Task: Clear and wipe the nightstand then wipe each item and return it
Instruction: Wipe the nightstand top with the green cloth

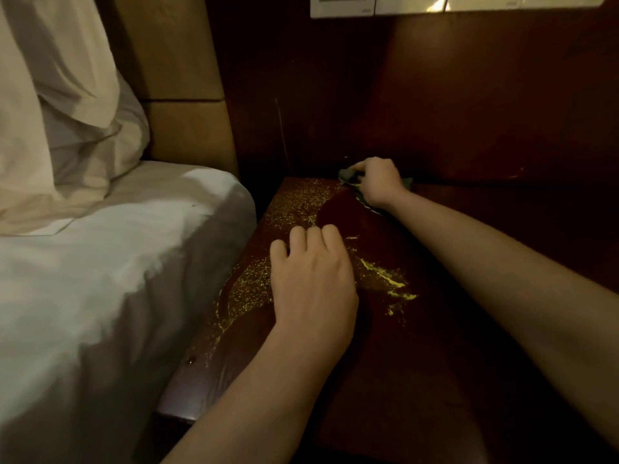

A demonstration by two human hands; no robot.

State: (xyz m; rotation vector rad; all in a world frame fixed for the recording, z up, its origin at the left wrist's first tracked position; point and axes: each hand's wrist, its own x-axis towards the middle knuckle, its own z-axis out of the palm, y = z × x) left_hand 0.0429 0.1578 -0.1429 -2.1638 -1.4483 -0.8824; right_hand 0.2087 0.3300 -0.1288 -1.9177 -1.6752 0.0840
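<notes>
The dark red-brown nightstand stands just beside the bed, its worktop bare of items but streaked with wet, glinting droplets that catch a yellow light — thickest along the edge nearest the bed and in a smear near the middle of the nightstand. At the far edge of the nightstand, against the dark wood wall panel, the right hand grips a dark grey cloth; its fingers are curled tight round the bunched fabric, which shows at both sides of the fist and lies on the wood. The left hand rests on the middle of the nightstand, palm down, its fingers bent at the knuckles with their tips on the wet surface — it holds nothing. On the bed beside the nightstand a white sheet lies smooth, with a pillow propped against the tan padded headboard. Above the nightstand, white switch plates sit on the wall panel.
</notes>
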